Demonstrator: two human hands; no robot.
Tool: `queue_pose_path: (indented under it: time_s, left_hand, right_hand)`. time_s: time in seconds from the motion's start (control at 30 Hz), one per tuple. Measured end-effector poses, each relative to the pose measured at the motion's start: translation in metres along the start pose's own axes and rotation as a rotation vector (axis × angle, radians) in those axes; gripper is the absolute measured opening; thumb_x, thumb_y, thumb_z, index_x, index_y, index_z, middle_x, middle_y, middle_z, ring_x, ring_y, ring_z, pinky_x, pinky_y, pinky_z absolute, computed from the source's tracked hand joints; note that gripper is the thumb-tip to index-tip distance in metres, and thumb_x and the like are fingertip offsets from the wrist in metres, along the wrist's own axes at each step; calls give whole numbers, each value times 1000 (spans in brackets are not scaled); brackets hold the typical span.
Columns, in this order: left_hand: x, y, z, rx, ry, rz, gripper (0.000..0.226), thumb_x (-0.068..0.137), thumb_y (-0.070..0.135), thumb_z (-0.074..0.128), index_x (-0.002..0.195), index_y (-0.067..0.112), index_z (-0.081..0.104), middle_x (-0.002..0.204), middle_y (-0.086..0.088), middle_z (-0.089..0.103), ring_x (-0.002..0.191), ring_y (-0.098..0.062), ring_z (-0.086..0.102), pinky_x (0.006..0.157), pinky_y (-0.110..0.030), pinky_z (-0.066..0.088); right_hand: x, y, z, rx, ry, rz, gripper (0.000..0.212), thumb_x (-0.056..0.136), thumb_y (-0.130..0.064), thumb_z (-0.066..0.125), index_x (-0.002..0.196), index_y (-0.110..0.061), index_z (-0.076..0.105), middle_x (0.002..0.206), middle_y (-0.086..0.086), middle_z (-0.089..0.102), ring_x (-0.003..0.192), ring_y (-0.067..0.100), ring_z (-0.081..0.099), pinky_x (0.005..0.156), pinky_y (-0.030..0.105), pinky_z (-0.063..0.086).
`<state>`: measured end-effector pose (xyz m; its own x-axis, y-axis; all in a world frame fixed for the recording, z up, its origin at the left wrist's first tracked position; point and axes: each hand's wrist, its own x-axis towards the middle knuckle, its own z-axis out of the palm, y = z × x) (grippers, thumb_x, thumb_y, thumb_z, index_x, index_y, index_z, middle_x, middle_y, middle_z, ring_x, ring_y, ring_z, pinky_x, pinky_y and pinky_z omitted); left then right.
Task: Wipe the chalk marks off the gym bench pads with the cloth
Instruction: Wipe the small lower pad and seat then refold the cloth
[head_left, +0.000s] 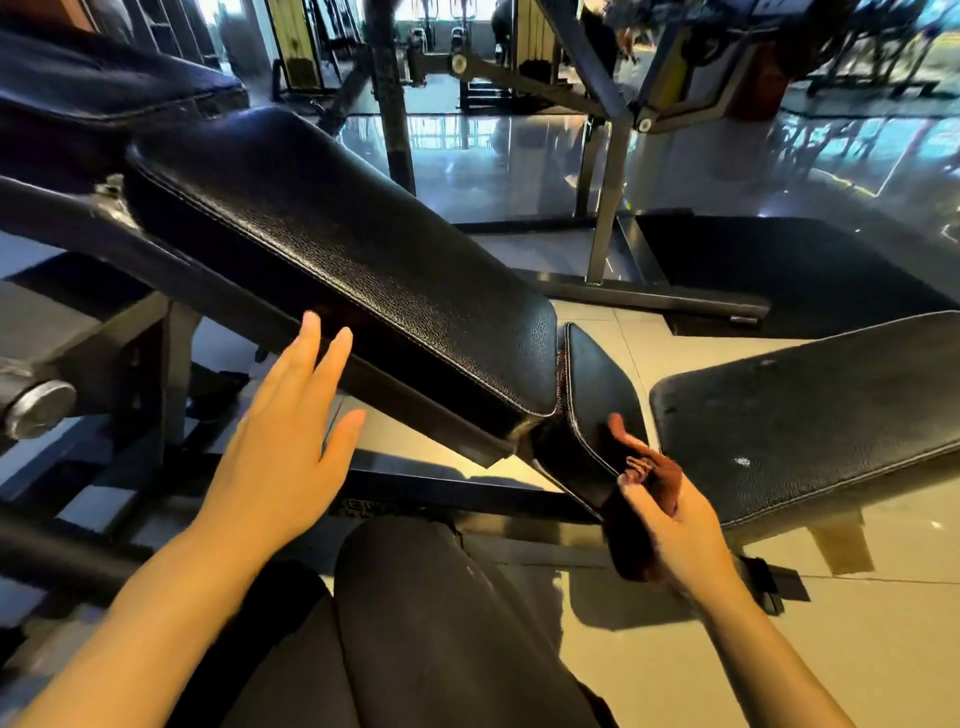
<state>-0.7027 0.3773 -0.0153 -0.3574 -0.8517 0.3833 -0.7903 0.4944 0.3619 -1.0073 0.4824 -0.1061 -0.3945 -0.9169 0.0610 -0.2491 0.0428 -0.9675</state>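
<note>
A long black back pad (337, 249) of an inclined gym bench slopes from upper left down to the middle. Its small black seat pad (597, 395) sits just below it. My right hand (675, 525) grips a dark reddish-brown cloth (660, 478) at the seat pad's lower right edge. My left hand (291, 436) hovers with straight fingers beside the back pad's near side, fingertips close to its edge. A second black pad (810, 415) lies to the right, with a small white mark (742, 461) on it.
The bench's dark steel frame (156, 332) runs under the pads at left. My dark-trousered leg (436, 623) fills the lower middle. Another machine's frame (608, 208) and a black floor mat (779, 270) stand behind on glossy tiles.
</note>
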Motion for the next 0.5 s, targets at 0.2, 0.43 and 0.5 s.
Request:
queue_pose_path:
  time_s: [0.2,0.43,0.5]
  left_hand:
    - [-19,34,-11,-146,80,51,47,93,29,57,138,32,45,154,20,20,139,4,21,108,-15,24]
    - [-29,66,-46,-1017,277,-367,19,95,12,55,96,29,64,78,12,72,75,2,67,59,-12,48]
    - [-36,58,-62,-959,384,-374,15,92,13,61,95,26,68,84,6,73,82,-6,68,64,-15,50]
  right_hand:
    - [-20,-78,32,352,-129,3,21,92,-21,55,109,-34,54,90,-21,71,90,-2,68,65,10,50]
    - [-39,-160,108,457,-468,-272,31,81,-30,62,107,-48,68,113,-3,70,109,19,65,97,44,52]
    - [-47,-171,124,499,-534,-270,32,81,-30,62,108,-45,68,111,2,70,107,23,65,98,50,50]
